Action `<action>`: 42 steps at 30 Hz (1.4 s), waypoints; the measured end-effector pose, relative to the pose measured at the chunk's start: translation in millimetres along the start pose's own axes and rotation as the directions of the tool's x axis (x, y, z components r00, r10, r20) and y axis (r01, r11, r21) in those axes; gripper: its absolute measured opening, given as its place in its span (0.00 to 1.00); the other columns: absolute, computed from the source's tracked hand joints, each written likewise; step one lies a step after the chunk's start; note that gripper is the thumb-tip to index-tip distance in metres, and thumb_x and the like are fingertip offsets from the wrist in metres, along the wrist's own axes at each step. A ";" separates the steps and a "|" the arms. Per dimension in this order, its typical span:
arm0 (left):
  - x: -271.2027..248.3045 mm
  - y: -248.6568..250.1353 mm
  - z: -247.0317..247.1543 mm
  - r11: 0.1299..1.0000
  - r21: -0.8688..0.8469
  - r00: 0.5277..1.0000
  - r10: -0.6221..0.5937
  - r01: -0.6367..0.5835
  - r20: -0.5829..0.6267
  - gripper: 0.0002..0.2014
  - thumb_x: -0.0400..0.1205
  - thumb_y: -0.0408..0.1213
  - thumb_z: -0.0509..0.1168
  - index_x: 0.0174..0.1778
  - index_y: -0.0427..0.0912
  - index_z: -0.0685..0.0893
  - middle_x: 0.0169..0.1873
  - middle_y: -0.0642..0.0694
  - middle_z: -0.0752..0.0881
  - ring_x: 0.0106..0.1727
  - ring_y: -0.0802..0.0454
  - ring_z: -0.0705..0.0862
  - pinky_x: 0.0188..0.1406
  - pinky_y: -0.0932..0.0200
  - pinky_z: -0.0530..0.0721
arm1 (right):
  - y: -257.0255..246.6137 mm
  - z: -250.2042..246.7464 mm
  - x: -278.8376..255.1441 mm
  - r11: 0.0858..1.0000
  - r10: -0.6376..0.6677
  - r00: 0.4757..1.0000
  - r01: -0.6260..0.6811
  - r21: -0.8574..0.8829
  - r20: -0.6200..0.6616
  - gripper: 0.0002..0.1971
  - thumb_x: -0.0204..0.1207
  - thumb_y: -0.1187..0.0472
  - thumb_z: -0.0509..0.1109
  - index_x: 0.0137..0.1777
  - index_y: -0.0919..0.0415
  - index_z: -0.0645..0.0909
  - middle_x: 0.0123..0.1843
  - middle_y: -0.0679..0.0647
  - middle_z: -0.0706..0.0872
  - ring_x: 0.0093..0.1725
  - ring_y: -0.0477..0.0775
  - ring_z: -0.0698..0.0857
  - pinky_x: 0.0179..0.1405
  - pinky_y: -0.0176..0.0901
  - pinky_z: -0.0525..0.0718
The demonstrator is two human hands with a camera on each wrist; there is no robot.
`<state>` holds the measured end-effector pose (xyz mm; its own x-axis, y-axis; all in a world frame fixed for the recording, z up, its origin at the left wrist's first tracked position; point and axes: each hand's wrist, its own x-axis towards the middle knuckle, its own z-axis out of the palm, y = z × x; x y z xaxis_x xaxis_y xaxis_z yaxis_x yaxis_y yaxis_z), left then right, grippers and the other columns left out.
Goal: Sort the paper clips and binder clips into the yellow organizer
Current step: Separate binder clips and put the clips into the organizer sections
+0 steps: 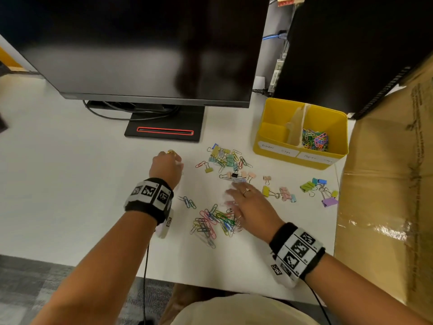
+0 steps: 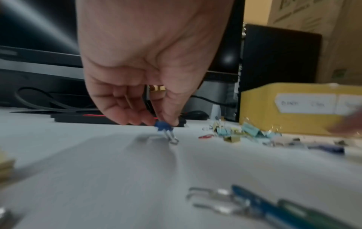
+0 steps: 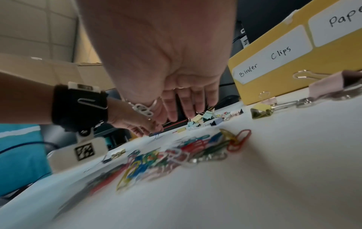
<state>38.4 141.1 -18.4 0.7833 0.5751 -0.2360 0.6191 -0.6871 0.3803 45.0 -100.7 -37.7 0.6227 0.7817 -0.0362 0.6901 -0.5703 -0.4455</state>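
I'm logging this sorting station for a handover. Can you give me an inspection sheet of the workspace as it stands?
Surface: white desk, clips scattered across it.
Job's things: yellow organizer, paper clips in its right compartment, left one looks empty; loose paper clips; binder clips.
Clutter: nothing seen.
Hands: left hand pinches a small blue binder clip; right hand flat, fingers straight, over the paper clips.
Cables: black cables by the monitor stand.
Surroundings: monitor, cardboard box.

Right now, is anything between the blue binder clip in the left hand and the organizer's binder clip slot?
The mixed clip pile lies on the table between the blue clip and the organizer; carried above it, nothing visible blocks.
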 end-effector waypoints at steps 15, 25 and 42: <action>-95.7 -30.3 38.3 0.815 0.343 0.871 0.357 -0.467 0.339 0.20 0.79 0.28 0.52 0.67 0.33 0.76 0.80 0.34 0.58 0.81 0.33 0.55 0.80 0.41 0.60 | -7.7 2.3 2.4 0.941 -0.125 0.981 0.164 -0.296 0.146 0.24 0.49 0.62 0.82 0.48 0.55 0.86 0.46 0.51 0.93 0.57 0.57 0.88 0.55 0.51 0.86; -142.0 -38.7 42.9 0.897 -0.129 0.798 0.437 -0.423 0.415 0.32 0.87 0.40 0.49 0.78 0.42 0.33 0.80 0.50 0.33 0.81 0.57 0.36 0.83 0.59 0.48 | 4.9 -7.4 15.0 0.995 0.100 0.994 -0.101 0.024 0.048 0.17 0.73 0.71 0.67 0.63 0.67 0.78 0.58 0.67 0.85 0.60 0.68 0.80 0.58 0.61 0.82; -120.3 6.3 45.8 0.871 -0.075 0.798 0.476 -0.485 0.369 0.25 0.87 0.38 0.46 0.81 0.42 0.47 0.83 0.47 0.48 0.84 0.50 0.46 0.82 0.54 0.50 | 43.7 -24.2 7.5 0.873 0.419 0.905 -0.380 0.306 -0.073 0.11 0.67 0.80 0.67 0.41 0.67 0.85 0.37 0.61 0.90 0.38 0.54 0.86 0.44 0.39 0.82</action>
<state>-49.3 47.2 -28.6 0.9409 -0.0323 -0.3372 0.1548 -0.8444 0.5128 88.8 -125.9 -35.8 0.8796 0.4500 -0.1544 0.2530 -0.7173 -0.6492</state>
